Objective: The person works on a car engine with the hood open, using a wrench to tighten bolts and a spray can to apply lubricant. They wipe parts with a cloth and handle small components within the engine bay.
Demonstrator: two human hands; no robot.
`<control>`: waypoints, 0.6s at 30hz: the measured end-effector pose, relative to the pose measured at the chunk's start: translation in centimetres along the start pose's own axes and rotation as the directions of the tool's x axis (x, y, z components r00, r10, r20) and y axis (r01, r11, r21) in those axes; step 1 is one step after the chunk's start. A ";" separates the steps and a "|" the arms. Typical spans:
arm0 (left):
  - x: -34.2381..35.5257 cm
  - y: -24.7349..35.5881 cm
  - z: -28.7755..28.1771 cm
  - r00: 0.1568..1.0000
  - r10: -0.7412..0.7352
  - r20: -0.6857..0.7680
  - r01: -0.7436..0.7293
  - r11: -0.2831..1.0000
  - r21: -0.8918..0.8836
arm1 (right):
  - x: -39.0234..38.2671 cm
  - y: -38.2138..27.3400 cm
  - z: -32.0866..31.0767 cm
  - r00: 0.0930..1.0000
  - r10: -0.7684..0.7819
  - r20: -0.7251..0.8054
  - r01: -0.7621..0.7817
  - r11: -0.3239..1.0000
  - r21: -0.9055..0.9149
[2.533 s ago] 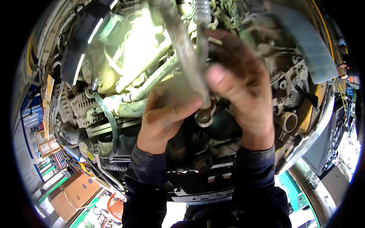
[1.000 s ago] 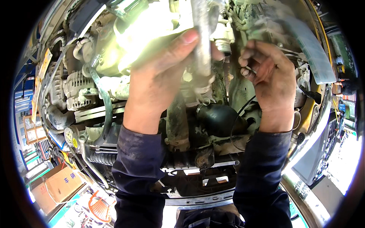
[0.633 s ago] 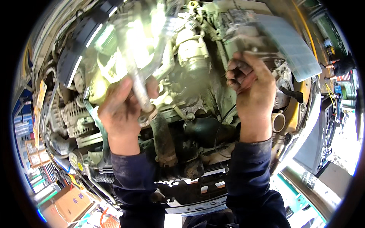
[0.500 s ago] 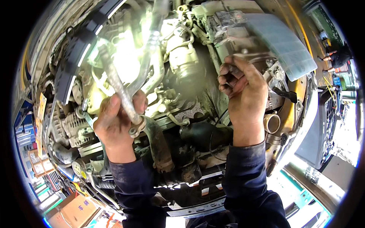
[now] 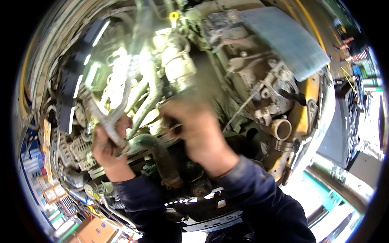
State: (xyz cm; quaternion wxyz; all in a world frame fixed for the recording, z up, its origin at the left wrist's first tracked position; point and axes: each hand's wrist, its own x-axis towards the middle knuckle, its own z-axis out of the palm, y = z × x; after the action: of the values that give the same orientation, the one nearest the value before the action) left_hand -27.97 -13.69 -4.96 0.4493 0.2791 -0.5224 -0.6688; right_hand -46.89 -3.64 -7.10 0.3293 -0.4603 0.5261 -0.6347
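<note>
My left hand is closed around the lower end of a grimy grey branched pipe in the engine bay. One arm of the pipe slants up to the left, the other rises toward the bright light. My right hand is smeared by motion, its fingers curled near the middle of the engine. I cannot make out whether anything is in them. Just below and between my hands curves a thick dark hose. A yellow dipstick ring stands beyond them.
A work lamp bar lies along the left side. A translucent plastic sheet or tray covers the upper right. An open round pipe end faces up beside the yellow frame rail. A cardboard box stands at the lower left.
My right hand has swept left and slightly down, from the right side of the bay toward the middle. My left hand has shifted slightly left and down with the pipe. The view has also shifted.
</note>
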 end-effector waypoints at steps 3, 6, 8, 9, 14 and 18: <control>0.5 0.2 -0.4 0.995 -0.011 0.101 0.007 0.999 0.039 | -1.2 0.1 4.2 0.906 0.325 0.271 -0.407 0.846 0.345; 0.8 0.5 0.5 0.972 -0.087 0.219 0.070 0.994 0.082 | -1.8 -2.1 5.3 0.692 0.553 0.464 -0.704 0.376 0.602; 0.7 -0.1 0.3 0.967 -0.097 0.235 0.090 0.995 0.039 | -2.4 -1.9 5.3 0.686 0.551 0.475 -0.696 0.305 0.650; 0.9 -0.1 0.4 0.960 -0.097 0.264 0.094 0.995 0.025 | -2.5 -1.8 5.4 0.685 0.554 0.473 -0.691 0.290 0.662; 0.8 -0.5 1.3 0.947 -0.082 0.310 0.081 0.997 0.018 | -2.8 -1.1 5.7 0.704 0.478 0.525 -0.689 0.279 0.669; 0.0 -0.5 2.8 0.986 -0.055 0.155 0.066 0.995 -0.070 | -3.0 -0.6 6.2 0.745 0.424 0.515 -0.657 0.328 0.679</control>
State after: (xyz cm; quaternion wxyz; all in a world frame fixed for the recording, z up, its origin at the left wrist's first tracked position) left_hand -30.51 -12.36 -4.59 0.3976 0.2258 -0.5211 -0.7207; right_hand -40.03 -3.02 -7.06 0.7604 -0.1168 0.2377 -0.5930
